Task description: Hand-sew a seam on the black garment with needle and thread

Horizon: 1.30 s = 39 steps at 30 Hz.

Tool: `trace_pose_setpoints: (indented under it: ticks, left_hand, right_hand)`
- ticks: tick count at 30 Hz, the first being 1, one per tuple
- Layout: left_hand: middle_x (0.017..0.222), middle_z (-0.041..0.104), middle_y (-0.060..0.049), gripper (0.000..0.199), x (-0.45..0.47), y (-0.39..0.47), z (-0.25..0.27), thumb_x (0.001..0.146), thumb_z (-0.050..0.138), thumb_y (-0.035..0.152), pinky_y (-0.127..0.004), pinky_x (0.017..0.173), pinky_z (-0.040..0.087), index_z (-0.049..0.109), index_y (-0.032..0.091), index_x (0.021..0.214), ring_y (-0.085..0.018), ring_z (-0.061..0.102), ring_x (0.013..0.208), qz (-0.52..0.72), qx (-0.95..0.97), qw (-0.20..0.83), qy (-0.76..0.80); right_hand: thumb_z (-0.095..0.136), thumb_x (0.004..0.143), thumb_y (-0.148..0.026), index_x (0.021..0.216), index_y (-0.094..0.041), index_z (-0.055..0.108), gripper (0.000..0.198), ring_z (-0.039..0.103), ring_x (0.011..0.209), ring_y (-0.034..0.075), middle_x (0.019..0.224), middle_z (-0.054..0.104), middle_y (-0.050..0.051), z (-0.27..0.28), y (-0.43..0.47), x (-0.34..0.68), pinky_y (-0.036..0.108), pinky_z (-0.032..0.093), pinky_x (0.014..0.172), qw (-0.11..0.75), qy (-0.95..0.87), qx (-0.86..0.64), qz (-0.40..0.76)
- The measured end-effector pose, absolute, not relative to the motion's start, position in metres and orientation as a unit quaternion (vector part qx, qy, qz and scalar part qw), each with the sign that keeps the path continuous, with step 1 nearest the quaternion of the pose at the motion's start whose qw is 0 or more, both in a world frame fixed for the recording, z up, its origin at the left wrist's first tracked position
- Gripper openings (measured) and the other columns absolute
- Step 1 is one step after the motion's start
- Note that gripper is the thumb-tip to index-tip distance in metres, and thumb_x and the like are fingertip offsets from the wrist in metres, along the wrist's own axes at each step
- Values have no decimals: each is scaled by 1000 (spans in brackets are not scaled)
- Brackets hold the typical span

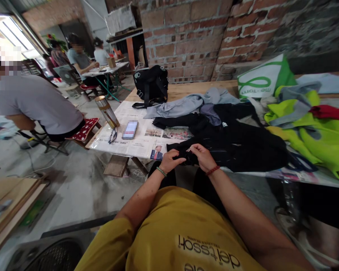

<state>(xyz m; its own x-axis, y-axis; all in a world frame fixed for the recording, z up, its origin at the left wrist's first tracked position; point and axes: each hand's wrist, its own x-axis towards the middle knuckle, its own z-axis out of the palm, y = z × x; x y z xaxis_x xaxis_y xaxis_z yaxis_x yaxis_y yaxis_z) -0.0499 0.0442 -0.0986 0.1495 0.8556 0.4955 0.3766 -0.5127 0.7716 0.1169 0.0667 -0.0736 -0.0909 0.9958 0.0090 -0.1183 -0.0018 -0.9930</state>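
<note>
A black garment [251,145] lies crumpled along the table's front edge, its near part reaching under both hands. My left hand [169,162] is closed on the edge of this black cloth, its thumb stretched toward the right. Just to the right, my right hand [203,157] is closed in a pinch over the same cloth. A small pale thing [189,149] shows at its fingertips, too small to name. Thin light threads show on the black fabric.
Newspaper under clear plastic covers the table [121,148]. On it are a phone [130,129], glasses [112,136], a steel flask [107,111], a black bag [151,86], grey clothing [180,105], yellow-green clothing [313,139] and a green-white bag [264,79]. A person [42,94] sits at left.
</note>
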Motion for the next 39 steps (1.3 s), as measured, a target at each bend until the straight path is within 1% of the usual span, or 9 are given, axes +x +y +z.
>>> trace_pose_setpoints:
  ticks: [3, 5, 9, 12, 18, 22, 28, 34, 39]
  left_hand:
    - [89, 63, -8, 25, -50, 46, -99, 73, 66, 36, -30, 77, 49, 65, 12, 81, -16, 59, 83, 488, 720, 247, 427]
    - [93, 65, -9, 22, -49, 48, -101, 76, 63, 33, -31, 80, 49, 67, 13, 84, -16, 60, 87, 482, 724, 254, 423]
    - [88, 66, -8, 16, -48, 52, -108, 76, 63, 29, -30, 75, 51, 68, 14, 79, -15, 61, 81, 491, 720, 252, 420]
    - [85, 65, -6, 13, -46, 52, -110, 76, 63, 27, -28, 73, 51, 68, 15, 78, -14, 61, 79, 500, 720, 246, 413]
    - [81, 63, -6, 17, -46, 49, -103, 80, 59, 29, -26, 70, 49, 66, 14, 78, -13, 59, 76, 485, 727, 259, 412]
    - [82, 62, -6, 20, -48, 47, -99, 82, 56, 31, -26, 72, 49, 65, 13, 77, -14, 58, 77, 474, 730, 274, 409]
    - [85, 62, -7, 20, -49, 50, -103, 83, 53, 31, -27, 75, 49, 64, 14, 80, -14, 58, 81, 473, 740, 257, 403]
    - [83, 61, -7, 19, -50, 51, -106, 83, 53, 29, -26, 72, 49, 64, 14, 78, -14, 58, 78, 484, 742, 246, 393]
    - [81, 61, -6, 17, -49, 50, -107, 83, 54, 26, -26, 69, 48, 65, 14, 77, -13, 57, 76, 490, 740, 235, 396]
  right_hand:
    - [65, 66, -42, 72, -19, 58, 25, 54, 70, 13, 70, 63, 0, -71, 65, 118, 27, 41, 72, 498, -497, -435, 561]
    - [68, 63, -41, 70, -19, 58, 24, 55, 70, 13, 69, 63, 0, -70, 65, 119, 28, 41, 73, 490, -504, -432, 566]
    - [72, 56, -37, 70, -20, 61, 25, 53, 68, 13, 70, 62, -1, -67, 64, 120, 27, 41, 69, 445, -533, -434, 574]
    - [70, 57, -40, 71, -20, 63, 25, 52, 67, 12, 72, 61, 0, -68, 64, 119, 27, 40, 67, 408, -566, -436, 568]
    - [68, 57, -43, 66, -20, 56, 28, 47, 60, 11, 63, 55, -2, -75, 68, 112, 25, 38, 59, 471, -526, -474, 526]
    - [68, 56, -44, 65, -20, 54, 29, 49, 60, 11, 62, 55, -2, -76, 68, 108, 25, 39, 59, 500, -484, -483, 532]
    - [66, 60, -39, 64, -20, 55, 23, 43, 55, 10, 57, 52, -3, -73, 67, 108, 24, 35, 54, 463, -548, -496, 488]
    - [62, 60, -41, 65, -21, 52, 24, 49, 59, 12, 61, 55, -1, -76, 73, 104, 26, 38, 58, 492, -512, -502, 493]
    - [60, 63, -36, 63, -20, 56, 16, 47, 57, 12, 59, 56, -1, -76, 76, 103, 27, 37, 57, 445, -606, -516, 410]
